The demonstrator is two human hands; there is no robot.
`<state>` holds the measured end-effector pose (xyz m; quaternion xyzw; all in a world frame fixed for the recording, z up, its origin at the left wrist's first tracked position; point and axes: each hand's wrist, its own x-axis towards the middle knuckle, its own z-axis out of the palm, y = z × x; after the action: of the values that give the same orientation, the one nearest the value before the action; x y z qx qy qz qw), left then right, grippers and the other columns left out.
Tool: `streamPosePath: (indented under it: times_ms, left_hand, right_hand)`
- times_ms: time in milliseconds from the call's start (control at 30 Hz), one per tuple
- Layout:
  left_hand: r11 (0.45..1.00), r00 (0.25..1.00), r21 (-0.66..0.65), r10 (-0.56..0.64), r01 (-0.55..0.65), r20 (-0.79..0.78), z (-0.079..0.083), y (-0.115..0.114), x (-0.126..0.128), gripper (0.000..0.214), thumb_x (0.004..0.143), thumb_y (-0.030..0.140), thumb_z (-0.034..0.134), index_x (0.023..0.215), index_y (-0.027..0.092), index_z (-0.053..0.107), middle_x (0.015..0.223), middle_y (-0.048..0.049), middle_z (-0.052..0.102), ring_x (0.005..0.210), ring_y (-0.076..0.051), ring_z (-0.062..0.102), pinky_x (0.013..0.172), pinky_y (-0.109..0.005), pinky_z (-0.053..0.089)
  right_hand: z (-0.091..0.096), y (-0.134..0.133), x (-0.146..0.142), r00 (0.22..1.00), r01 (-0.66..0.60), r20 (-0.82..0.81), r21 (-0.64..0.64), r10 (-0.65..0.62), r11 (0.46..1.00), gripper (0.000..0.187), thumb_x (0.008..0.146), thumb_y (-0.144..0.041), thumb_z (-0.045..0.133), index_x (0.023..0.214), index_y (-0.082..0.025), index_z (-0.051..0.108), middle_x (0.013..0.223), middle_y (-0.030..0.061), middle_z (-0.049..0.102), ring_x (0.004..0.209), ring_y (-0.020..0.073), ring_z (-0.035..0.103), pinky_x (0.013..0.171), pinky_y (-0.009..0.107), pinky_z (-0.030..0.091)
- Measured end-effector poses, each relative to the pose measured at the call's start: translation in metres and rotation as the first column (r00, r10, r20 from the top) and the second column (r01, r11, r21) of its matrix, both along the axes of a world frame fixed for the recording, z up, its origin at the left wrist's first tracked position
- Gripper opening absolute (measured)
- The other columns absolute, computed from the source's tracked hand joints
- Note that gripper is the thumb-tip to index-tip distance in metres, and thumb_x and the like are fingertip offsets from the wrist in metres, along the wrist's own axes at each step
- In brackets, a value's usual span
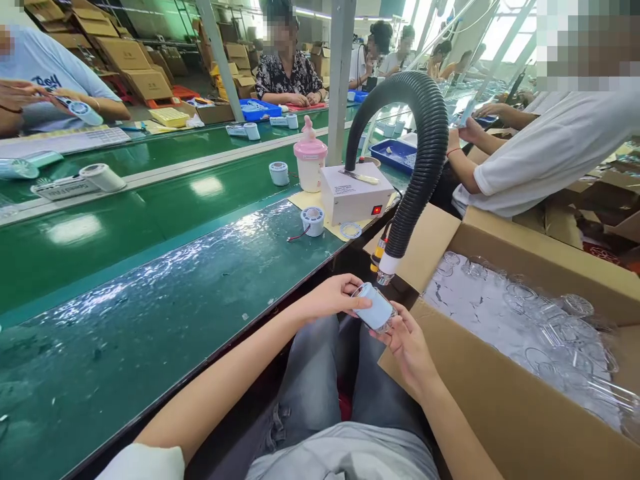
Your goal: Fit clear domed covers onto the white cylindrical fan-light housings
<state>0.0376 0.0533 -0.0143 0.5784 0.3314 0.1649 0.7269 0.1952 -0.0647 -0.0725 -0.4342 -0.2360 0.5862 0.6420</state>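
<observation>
Between both hands, above my lap, is a light-blue cylinder (pixel 375 305) with a clear plastic cover around it. My left hand (pixel 345 298) grips its upper left end, thumb lying on the blue side. At the lower right end, the fingers of my right hand (pixel 405 337) close around the clear rim. Just above the cylinder hangs the white nozzle (pixel 389 265) of a black corrugated hose (pixel 425 133). That hose rises from a white box (pixel 353 190) with a lit red switch. A similar light-blue cylinder (pixel 313 223) with a red wire stands on the bench, beside a flat ring (pixel 351 231).
An open cardboard box (pixel 435 333) at my right holds several clear plastic covers (pixel 565 327). A pink-lidded cup (pixel 310 160) and another cylinder (pixel 279 173) stand along the green belt (pixel 165 200). A grey post (pixel 341 80) rises behind. Co-workers sit across and to the right.
</observation>
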Motion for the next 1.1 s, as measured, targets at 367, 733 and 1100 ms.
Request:
streamPosePath:
  times_ms: [367, 733, 1100]
  left_hand:
    - [0.986, 0.972, 0.149, -0.033, 0.070, -0.234, 0.007, 0.021, 0.023, 0.054, 0.066, 0.055, 0.079, 0.091, 0.011, 0.058, 0.070, -0.0039, 0.069, 0.049, -0.014, 0.066, 0.053, -0.028, 0.058]
    - [0.964, 0.969, 0.260, 0.003, 0.063, -0.247, 0.017, 0.014, 0.004, 0.045, 0.071, 0.045, 0.076, 0.093, 0.014, 0.053, 0.087, -0.0067, 0.070, 0.061, -0.014, 0.066, 0.055, -0.028, 0.054]
    - [0.814, 0.997, 0.577, -0.082, 0.070, -0.005, 0.020, -0.028, -0.031, 0.047, 0.073, 0.034, 0.078, 0.116, 0.019, 0.065, 0.124, -0.0124, 0.063, 0.115, -0.027, 0.059, 0.085, -0.032, 0.051]
  right_hand:
    - [-0.013, 0.011, -0.008, 0.986, 0.068, -0.147, -0.042, -0.073, 0.997, 0.047, 0.075, -0.058, 0.075, 0.100, -0.019, 0.065, 0.097, 0.0055, 0.076, 0.081, 0.0204, 0.073, 0.071, 0.032, 0.061]
    - [-0.002, 0.015, -0.010, 0.992, 0.061, -0.109, -0.020, -0.063, 0.998, 0.047, 0.074, -0.055, 0.076, 0.103, -0.021, 0.063, 0.091, 0.0022, 0.074, 0.072, 0.0152, 0.070, 0.063, 0.025, 0.058]
    - [0.019, -0.002, 0.001, 0.987, -0.149, -0.071, -0.096, 0.143, 0.984, 0.045, 0.077, -0.058, 0.071, 0.095, -0.017, 0.064, 0.076, 0.0025, 0.071, 0.052, 0.0131, 0.065, 0.042, 0.019, 0.050]
